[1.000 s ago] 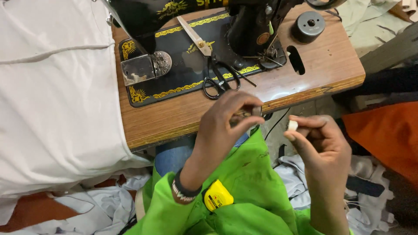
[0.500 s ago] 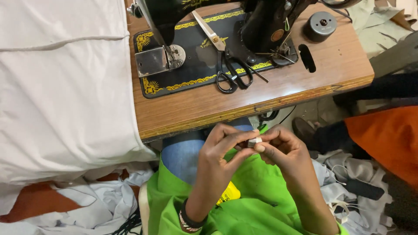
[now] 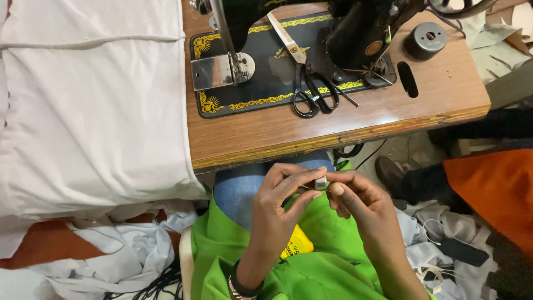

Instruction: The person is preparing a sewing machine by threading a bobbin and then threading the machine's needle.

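Both hands meet over my lap, just below the front edge of the wooden sewing table (image 3: 333,136). My left hand (image 3: 280,203) and my right hand (image 3: 361,203) pinch a small white piece (image 3: 321,181) between their fingertips. A thin thread seems to run between the fingers, too fine to be sure. Bright green fabric (image 3: 311,266) lies across my lap under the hands, with a yellow label (image 3: 297,244) showing on it. A dark bracelet sits on my left wrist.
A black sewing machine (image 3: 355,33) with gold trim stands on the table, with black-handled scissors (image 3: 308,83) on its bed and a dark round spool (image 3: 426,40) to the right. White cloth (image 3: 89,105) covers the left. Orange fabric (image 3: 494,194) and a foot in a dark shoe (image 3: 391,175) lie at the right.
My hands came together: the right hand, apart with the white piece a second ago, now meets the left at it. The camera view has shifted, putting the table further right.
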